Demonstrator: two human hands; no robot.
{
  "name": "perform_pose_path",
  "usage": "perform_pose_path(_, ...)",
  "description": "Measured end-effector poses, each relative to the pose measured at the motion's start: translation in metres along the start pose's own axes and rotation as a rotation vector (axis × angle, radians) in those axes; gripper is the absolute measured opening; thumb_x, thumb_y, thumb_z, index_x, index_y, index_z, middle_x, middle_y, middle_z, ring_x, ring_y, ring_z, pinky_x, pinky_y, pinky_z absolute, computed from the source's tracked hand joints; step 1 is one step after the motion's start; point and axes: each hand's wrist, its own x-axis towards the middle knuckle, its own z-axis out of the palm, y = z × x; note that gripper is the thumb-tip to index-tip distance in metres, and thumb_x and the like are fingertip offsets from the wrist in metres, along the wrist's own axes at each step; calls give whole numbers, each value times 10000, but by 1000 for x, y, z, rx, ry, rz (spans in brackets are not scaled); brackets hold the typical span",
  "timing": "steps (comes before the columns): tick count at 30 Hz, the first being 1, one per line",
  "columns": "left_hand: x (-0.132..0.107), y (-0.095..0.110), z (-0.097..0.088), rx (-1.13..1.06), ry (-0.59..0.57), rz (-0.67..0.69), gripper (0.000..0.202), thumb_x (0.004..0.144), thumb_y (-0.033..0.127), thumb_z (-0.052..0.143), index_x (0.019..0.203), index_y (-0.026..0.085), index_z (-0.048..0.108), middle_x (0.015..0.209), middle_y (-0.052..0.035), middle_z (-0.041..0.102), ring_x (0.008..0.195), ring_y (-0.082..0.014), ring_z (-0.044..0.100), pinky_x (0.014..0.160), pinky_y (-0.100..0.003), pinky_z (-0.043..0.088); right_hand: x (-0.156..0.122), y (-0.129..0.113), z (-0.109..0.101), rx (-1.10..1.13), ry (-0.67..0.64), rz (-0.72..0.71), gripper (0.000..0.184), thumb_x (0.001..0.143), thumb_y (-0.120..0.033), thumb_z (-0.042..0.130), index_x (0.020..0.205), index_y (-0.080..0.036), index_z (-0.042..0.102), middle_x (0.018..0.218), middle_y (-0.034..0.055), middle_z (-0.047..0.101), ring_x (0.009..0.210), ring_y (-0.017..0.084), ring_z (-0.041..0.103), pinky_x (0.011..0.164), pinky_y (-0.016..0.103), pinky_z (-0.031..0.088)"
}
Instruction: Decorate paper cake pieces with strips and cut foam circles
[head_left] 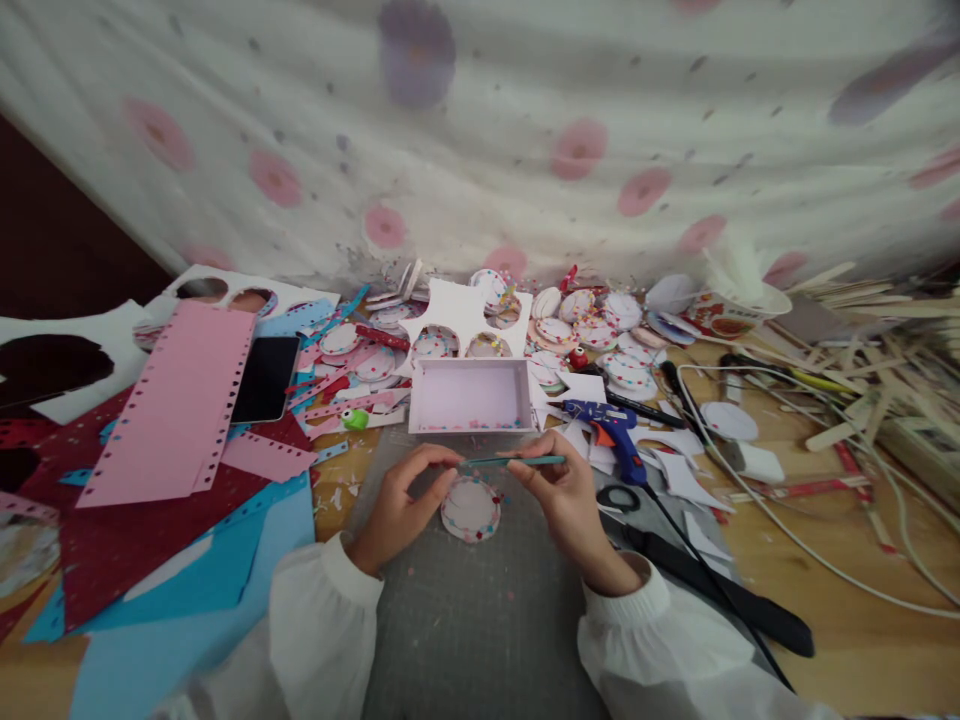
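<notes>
My left hand [401, 505] and my right hand [562, 495] hover over a grey cutting mat [465, 610], each pinching one end of a thin teal strip [517, 461] stretched level between them. Just beneath the strip lies a round white paper disc [470, 508] with a rim of coloured dots, resting on the mat between both hands. A shallow open pink-white box [469, 395] sits right behind the strip.
A blue glue gun [611, 428], black scissors [697, 570] and cables lie to the right. Pink punched sheets [176, 400], a dark phone [264, 378], and red and blue paper cover the left. Several decorated discs [585, 330] are piled behind, with wooden sticks [885, 340] at far right.
</notes>
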Motion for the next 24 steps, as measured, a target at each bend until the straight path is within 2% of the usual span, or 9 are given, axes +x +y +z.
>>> perform_pose_path(5,0,-4,1,14,26,46,111,912,247,563,872,175,638,864,-41,666,836,-163,625,772,-269,498,-1,0,2,10,-33,12,222,738,-303,773,757,-217,569,779,23,721,760,201,726,659,311,557)
perform_pose_path(9,-1,-4,0,12,18,34,123,921,252,555,874,175,639,864,-40,664,833,-162,620,763,-268,497,-1,-2,2,11,-16,-1,228,727,-307,778,749,-217,570,742,4,696,735,194,722,639,300,560)
perform_pose_path(14,-1,-1,0,13,30,19,136,926,255,546,878,176,646,865,-40,670,832,-161,623,766,-266,502,0,0,-1,-30,15,-13,223,729,-324,777,767,-217,585,770,27,720,750,204,721,656,317,558)
perform_pose_path(20,0,3,0,21,36,23,144,913,262,555,858,174,654,846,-47,681,806,-166,633,750,-272,514,-1,-3,1,-24,-23,-8,215,739,-316,768,768,-223,576,785,42,747,763,219,730,651,329,563)
perform_pose_path(24,0,2,0,22,33,27,135,909,251,567,853,171,660,846,-47,684,810,-164,636,745,-267,511,-1,-4,2,-25,-14,-42,202,737,-290,767,743,-219,578,743,18,726,735,200,721,625,302,556)
